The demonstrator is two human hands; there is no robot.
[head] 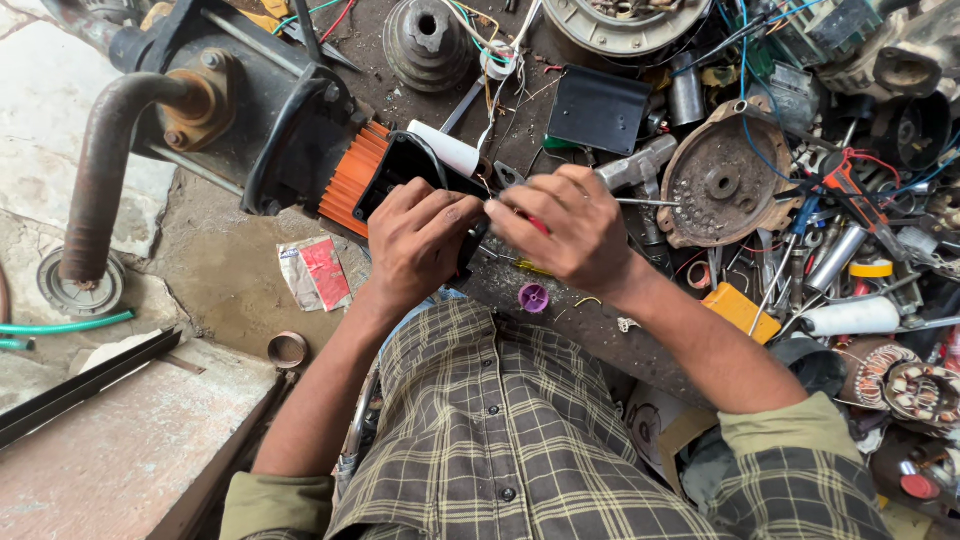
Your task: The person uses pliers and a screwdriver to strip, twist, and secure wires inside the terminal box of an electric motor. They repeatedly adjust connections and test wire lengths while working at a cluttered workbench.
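A black water pump motor (250, 110) with orange cooling fins (352, 175) lies at the bench's left end, a rusty curved pipe (100, 160) bolted to it. Its black terminal box (405, 170) faces me, with a white cylindrical capacitor (445, 148) beside it. My left hand (420, 240) rests on the terminal box and grips its lower edge. My right hand (565, 225) is closed around a red-handled screwdriver (536, 224) whose metal shaft (645, 202) sticks out to the right. The two hands touch at the fingertips over the box.
The bench to the right is crowded: a rusty motor end cover (720, 185), a black flat lid (598, 108), a pulley (428, 40), red-handled pliers (855, 195), wires, copper windings (905, 380), a purple cap (533, 297). A red-and-white packet (315, 272) lies on the floor at left.
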